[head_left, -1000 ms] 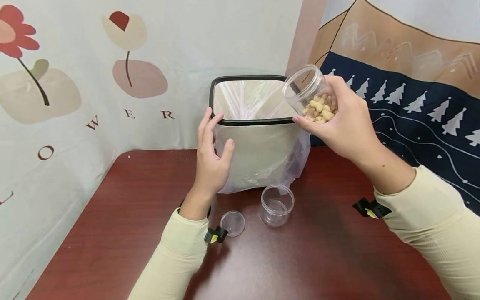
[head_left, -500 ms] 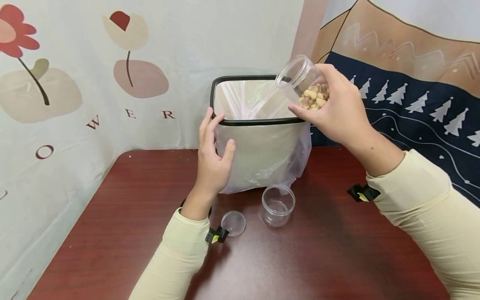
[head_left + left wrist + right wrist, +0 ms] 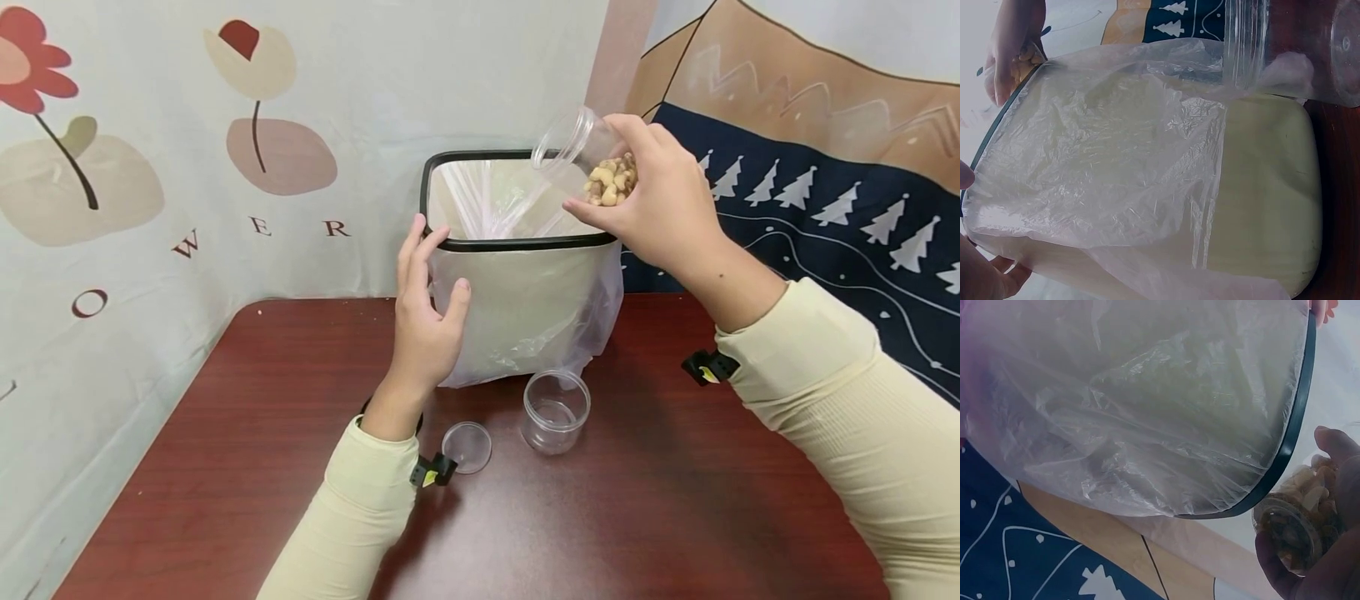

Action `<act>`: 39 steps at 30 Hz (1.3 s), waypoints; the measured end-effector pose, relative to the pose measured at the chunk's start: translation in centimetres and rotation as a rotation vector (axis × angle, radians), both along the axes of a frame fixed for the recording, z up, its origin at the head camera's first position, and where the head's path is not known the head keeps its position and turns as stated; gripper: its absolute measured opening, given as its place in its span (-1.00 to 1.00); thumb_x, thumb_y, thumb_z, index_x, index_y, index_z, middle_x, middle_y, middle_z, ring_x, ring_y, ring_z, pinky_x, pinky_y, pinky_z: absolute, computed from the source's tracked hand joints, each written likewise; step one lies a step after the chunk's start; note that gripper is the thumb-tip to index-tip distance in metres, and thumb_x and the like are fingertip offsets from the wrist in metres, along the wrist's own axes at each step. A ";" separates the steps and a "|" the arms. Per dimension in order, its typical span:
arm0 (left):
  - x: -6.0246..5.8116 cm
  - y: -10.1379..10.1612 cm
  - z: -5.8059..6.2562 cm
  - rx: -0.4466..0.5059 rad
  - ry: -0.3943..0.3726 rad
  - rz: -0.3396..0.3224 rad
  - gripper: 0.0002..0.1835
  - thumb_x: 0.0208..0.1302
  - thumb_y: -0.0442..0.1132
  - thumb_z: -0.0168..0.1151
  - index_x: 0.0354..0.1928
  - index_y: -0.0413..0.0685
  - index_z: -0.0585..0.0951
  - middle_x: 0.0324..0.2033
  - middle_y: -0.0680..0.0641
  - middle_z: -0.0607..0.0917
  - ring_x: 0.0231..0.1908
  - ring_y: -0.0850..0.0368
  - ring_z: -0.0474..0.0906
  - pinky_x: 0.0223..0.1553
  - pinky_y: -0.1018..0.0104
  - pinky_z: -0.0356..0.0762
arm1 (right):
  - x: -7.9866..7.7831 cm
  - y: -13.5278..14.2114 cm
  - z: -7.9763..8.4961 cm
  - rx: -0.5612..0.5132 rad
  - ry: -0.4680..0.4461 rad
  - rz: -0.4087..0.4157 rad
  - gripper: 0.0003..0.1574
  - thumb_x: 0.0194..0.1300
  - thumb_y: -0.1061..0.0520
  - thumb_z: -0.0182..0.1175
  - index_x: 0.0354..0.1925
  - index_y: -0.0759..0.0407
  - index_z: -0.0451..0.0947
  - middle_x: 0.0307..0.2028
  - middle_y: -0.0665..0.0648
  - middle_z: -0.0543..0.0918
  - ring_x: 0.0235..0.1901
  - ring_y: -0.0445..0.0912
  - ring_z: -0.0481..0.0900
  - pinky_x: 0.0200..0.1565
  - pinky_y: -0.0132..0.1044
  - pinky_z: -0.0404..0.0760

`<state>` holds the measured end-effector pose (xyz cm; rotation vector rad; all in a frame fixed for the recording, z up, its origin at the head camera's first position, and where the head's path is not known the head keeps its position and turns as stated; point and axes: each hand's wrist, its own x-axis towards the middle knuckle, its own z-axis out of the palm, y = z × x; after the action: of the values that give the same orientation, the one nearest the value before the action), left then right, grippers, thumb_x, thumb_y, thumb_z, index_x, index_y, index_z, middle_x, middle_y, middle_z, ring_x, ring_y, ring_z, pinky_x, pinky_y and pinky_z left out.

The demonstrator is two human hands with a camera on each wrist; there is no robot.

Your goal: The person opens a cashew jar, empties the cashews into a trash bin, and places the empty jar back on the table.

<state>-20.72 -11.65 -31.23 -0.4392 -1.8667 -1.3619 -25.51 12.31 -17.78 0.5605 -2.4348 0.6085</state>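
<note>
My right hand (image 3: 663, 196) grips a clear plastic jar (image 3: 566, 146) part full of pale and brownish nuts (image 3: 611, 179). The jar tilts left, its mouth over the right part of a trash can (image 3: 525, 308) lined with a thin plastic bag. The nuts lie in the lower part of the jar, toward the palm. My left hand (image 3: 427, 329) rests its fingers on the can's left side and black rim (image 3: 525, 246), thumb held apart. In the right wrist view, fingers curl round the jar (image 3: 1291, 531) beside the rim.
A second clear jar (image 3: 555, 412), without a lid, stands on the dark red table (image 3: 637, 517) in front of the can. Left of it lies a clear round lid (image 3: 467, 447). Printed cloths hang behind the table.
My right hand has carried the jar left and slightly up, farther over the trash can, tipping it more. The nuts stay inside. My left hand has hardly moved.
</note>
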 end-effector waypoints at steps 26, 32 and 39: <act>-0.1 0.2 -0.1 -0.022 0.007 0.017 -0.38 0.29 -0.32 0.11 0.42 0.01 0.35 0.55 -0.04 0.12 0.53 0.22 0.05 0.34 0.04 0.33 | -2.8 -2.0 0.6 0.091 -0.096 -0.004 0.04 0.17 -0.18 0.38 0.49 0.00 0.16 0.13 0.26 0.51 0.04 0.11 0.45 0.04 0.05 0.50; 0.0 0.2 0.0 -0.021 -0.005 0.014 -0.38 0.29 -0.33 0.11 0.42 0.03 0.35 0.55 -0.05 0.11 0.53 0.20 0.06 0.35 0.01 0.33 | -3.4 -2.4 0.3 0.109 -0.097 0.000 0.01 0.18 -0.14 0.38 0.48 -0.01 0.18 0.13 0.27 0.49 0.07 0.12 0.43 0.08 0.06 0.49; 0.1 0.2 0.0 -0.027 -0.002 0.020 -0.38 0.29 -0.32 0.11 0.42 0.03 0.35 0.55 -0.05 0.11 0.53 0.20 0.06 0.37 0.03 0.31 | -4.1 -2.6 -0.1 0.114 -0.099 0.003 0.01 0.17 -0.12 0.40 0.48 -0.05 0.20 0.14 0.27 0.48 0.10 0.12 0.42 0.09 0.09 0.52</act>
<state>-20.61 -11.46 -31.27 -0.4322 -1.8878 -1.3262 -29.65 9.75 -17.84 0.5932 -2.5752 0.5128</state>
